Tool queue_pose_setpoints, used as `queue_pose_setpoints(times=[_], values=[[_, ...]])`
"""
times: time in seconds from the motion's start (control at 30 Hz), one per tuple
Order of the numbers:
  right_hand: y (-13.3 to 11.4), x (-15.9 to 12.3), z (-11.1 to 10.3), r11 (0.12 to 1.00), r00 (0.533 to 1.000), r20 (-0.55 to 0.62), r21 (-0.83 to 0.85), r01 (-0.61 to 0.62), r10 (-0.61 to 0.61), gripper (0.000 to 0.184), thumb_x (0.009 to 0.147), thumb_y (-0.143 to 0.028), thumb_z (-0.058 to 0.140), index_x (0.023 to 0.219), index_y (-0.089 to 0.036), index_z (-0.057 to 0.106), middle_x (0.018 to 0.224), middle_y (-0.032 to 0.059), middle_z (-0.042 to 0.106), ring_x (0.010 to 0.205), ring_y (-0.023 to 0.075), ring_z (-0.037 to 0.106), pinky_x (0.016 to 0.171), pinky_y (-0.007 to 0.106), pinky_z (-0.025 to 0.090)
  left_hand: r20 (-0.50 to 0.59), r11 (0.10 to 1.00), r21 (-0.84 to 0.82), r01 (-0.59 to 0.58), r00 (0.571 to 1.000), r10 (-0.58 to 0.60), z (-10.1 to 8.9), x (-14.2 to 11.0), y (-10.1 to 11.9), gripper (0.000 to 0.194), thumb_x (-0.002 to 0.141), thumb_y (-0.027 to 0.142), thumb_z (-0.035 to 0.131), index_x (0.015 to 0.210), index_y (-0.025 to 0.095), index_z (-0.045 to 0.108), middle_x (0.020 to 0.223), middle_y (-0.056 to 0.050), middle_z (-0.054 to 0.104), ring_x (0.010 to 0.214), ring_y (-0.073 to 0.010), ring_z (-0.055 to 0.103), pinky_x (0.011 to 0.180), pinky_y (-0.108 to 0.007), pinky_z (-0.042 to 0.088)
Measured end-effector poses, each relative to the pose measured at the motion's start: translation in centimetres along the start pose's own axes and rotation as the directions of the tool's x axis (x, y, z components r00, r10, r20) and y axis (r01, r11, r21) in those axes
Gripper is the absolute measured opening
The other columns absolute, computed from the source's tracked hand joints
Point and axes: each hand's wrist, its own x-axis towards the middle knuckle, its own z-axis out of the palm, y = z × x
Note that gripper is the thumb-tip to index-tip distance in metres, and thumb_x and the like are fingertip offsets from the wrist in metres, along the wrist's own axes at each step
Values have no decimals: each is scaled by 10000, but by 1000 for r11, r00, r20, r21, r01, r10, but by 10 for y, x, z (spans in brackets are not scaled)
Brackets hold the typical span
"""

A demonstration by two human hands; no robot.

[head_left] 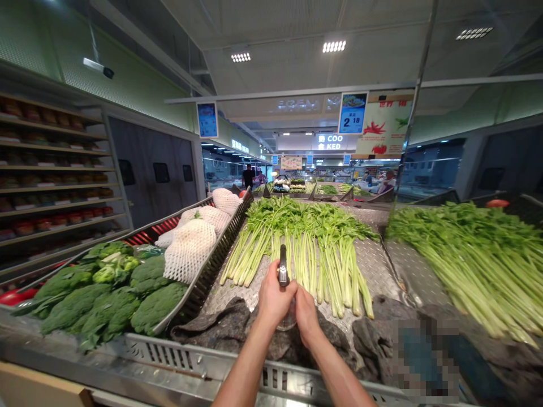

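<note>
A spray bottle [283, 267] with a black and grey head is held upright in front of me, its nozzle facing the celery [314, 243]. My left hand [274, 295] is closed around the bottle's neck, just under the head. Lower down, my right hand [306, 316] presses against the bottle's right side with bent fingers. The clear body shows only partly between my palms. Beyond the hands, bunches of celery lie side by side on a textured metal shelf [377, 265], leaves to the back and stalks towards me. Dark crumpled cloth [220, 325] lies below my hands.
Broccoli [102, 302] and net-wrapped produce [190, 246] fill the left section, behind a black slotted divider [227, 243]. A grey slotted rail [169, 356] runs along the front. At right, a mirror [466, 186] reflects the celery. A person [248, 176] stands far back.
</note>
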Motion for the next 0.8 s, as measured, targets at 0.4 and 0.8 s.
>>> queue_pose_setpoints(times=[0.4, 0.8], values=[[4, 2, -23, 999, 999, -44, 47, -10, 12, 316, 708, -442, 414, 674, -160, 554, 590, -25, 552, 562, 108, 468, 503, 197, 354, 49, 1000, -9, 0, 999, 0, 23, -1, 7, 356, 627, 245, 494, 973, 185, 437, 799, -8, 528, 696, -128, 493, 618, -236, 373], [-3, 7, -28, 997, 990, -137, 76, -33, 43, 332, 667, -460, 456, 650, -144, 559, 556, -5, 548, 518, 107, 467, 472, 200, 363, 85, 999, 30, 28, 996, -31, 32, 5, 15, 303, 630, 260, 506, 922, 187, 464, 722, 3, 530, 634, -123, 487, 567, -227, 360]])
